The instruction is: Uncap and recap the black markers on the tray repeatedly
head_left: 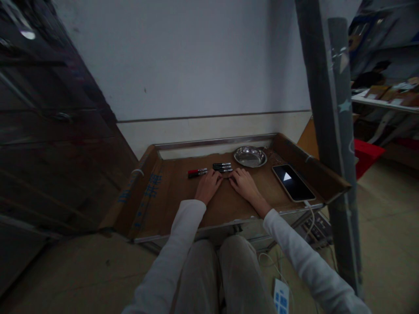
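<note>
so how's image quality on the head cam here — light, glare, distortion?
Head view: dim and underexposed overall, corners darkest; the phone screen is the brightest spot, with faint glints on the metal dish. Wide-angle stretch bends the post and edges. Markers by the left hand and right hand are soft, labels unreadable.

We rest our left hand (208, 186) and right hand (245, 183) flat on the bench (163, 205), fingertips at the pens (222, 167), with a dish (250, 156) and phone (293, 182) to the right.
</note>
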The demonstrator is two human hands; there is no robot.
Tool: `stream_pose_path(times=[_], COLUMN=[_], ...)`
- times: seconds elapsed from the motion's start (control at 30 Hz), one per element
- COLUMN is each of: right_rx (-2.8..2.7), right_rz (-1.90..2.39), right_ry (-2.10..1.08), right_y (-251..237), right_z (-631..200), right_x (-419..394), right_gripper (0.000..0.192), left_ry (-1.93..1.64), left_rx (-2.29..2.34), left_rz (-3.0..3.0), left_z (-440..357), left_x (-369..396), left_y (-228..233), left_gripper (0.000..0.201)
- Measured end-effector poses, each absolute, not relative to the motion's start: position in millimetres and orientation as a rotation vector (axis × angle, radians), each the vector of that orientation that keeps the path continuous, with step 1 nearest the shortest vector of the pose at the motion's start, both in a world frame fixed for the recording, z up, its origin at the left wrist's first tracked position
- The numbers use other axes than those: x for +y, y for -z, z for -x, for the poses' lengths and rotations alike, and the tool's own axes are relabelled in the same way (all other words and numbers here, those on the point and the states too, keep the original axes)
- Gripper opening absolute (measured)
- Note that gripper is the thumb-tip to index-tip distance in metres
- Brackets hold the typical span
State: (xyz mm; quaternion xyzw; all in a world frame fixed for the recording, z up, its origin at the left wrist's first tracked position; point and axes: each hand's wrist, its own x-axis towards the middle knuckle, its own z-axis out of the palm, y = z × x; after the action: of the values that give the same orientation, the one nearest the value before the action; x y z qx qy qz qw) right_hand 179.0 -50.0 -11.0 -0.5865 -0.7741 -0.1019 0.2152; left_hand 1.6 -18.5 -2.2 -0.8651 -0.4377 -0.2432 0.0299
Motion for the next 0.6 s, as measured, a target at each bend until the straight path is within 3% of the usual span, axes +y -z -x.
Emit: stream_pose_path(times=[0.43, 0.6], right_rx=[-2.106, -2.071], right_rz=[1.297, 1.331], right_ry=[0.02, 0.063], right_y=[9.4, 9.6], right_z=[-180.2, -182.3], right_x=[-51.1, -50.3], right_gripper=[0.02, 0.023], left_ry=[0.96, 0.88], left_rx=[-1.229, -1.136], left_rz=[2.874, 2.837], left_z=[-4.1, -4.8], left_x=[-22.0, -17.5], left_y=[-2.8, 3.3], left_gripper=[0.011, 0.038])
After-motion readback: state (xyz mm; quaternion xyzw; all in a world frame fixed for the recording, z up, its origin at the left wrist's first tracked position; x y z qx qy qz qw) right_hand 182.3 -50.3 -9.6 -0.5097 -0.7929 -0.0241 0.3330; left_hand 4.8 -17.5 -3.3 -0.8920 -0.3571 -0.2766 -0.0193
